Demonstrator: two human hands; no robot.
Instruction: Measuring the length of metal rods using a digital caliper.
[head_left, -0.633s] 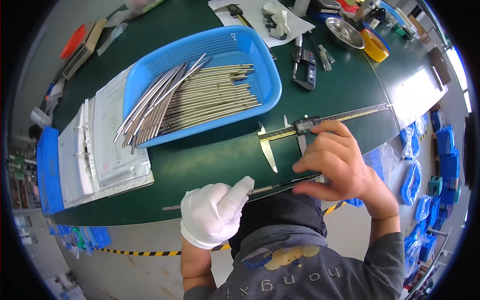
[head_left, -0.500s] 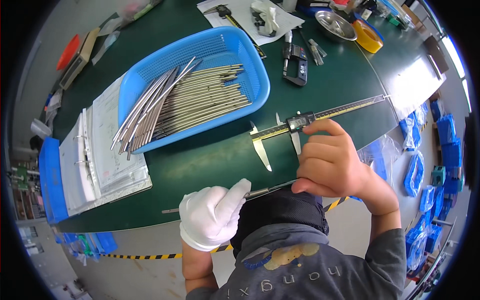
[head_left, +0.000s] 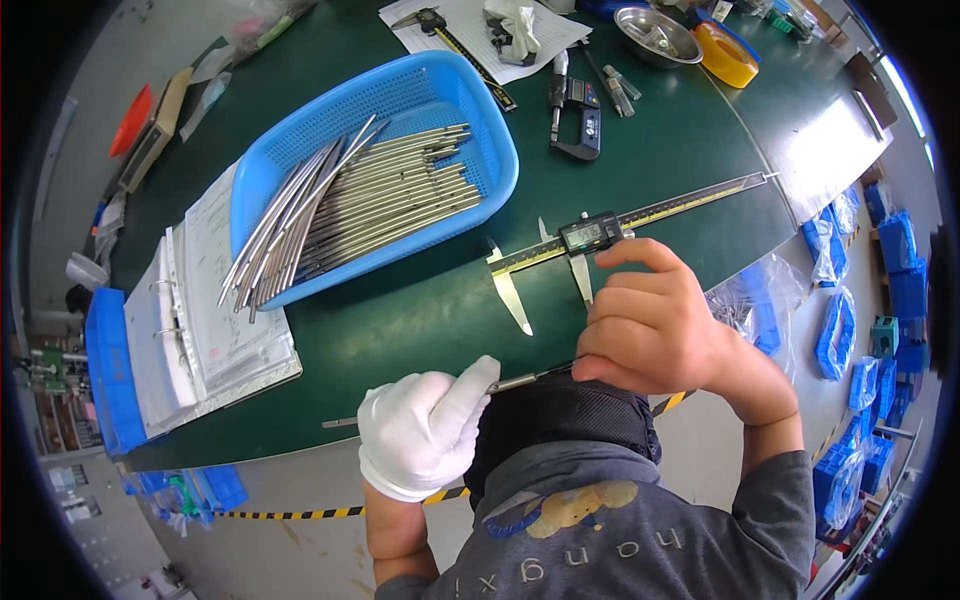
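Observation:
My left hand (head_left: 420, 435), in a white glove, is closed around a thin metal rod (head_left: 515, 383). The rod's other end shows past the glove on the left. My bare right hand (head_left: 645, 325) is closed at the rod's right end, pinching a thin dark tool (head_left: 556, 370) in line with it; its kind is too small to tell. Just beyond the right hand, a digital caliper (head_left: 590, 234) lies on the table with its jaws apart. A blue plastic basket (head_left: 490, 190) at the far left holds many similar metal rods (head_left: 385, 200), some leaning over its near rim.
A ring binder with papers (head_left: 235, 320) lies at the left, beside a blue bin (head_left: 112, 370). Farther back are a digital micrometer (head_left: 577, 120), a second caliper (head_left: 460, 50), a metal bowl (head_left: 655, 37) and yellow tape (head_left: 727, 55). A clear plastic bag (head_left: 765, 300) hangs by the right forearm.
My right hand has shifted slightly left, closer to the gloved hand, along the rod. The left hand keeps its grip. The table things appear a little farther left as the view moved.

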